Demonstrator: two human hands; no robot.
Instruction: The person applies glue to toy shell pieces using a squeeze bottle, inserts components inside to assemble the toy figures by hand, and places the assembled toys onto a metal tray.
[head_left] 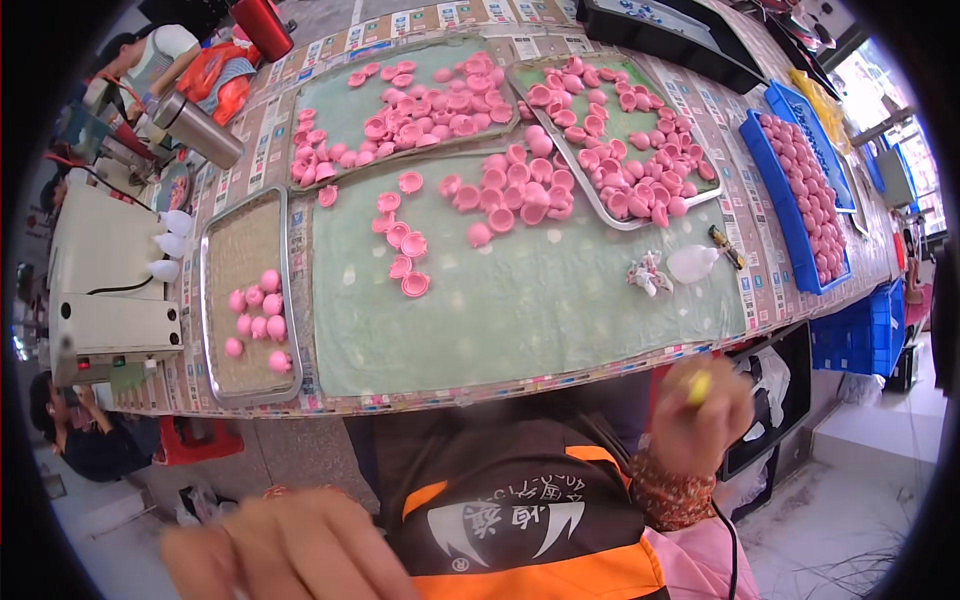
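My right hand (702, 412), slightly blurred, is raised just off the table's front edge, fingers closed around a small yellow thing (698, 388) whose kind I cannot make out. Low at the left, my left hand (285, 550) is near my body with its fingers curled together; blur and the fingers hide whatever they may hold. On the green mat (530, 310) lie loose pink half shells (413, 284) in a row and a heap of pink shells (520, 190). Closed pink balls (262, 327) sit in the metal tray (208, 300) at left.
Two more trays of pink shells (420, 110) (640, 150) stand at the back. A white squeeze bottle (692, 263), a small patterned bundle (650, 273) and a cutter knife (727, 247) lie at right. A blue crate (780, 215) holds pink pieces. A steel flask (198, 130) stands back left.
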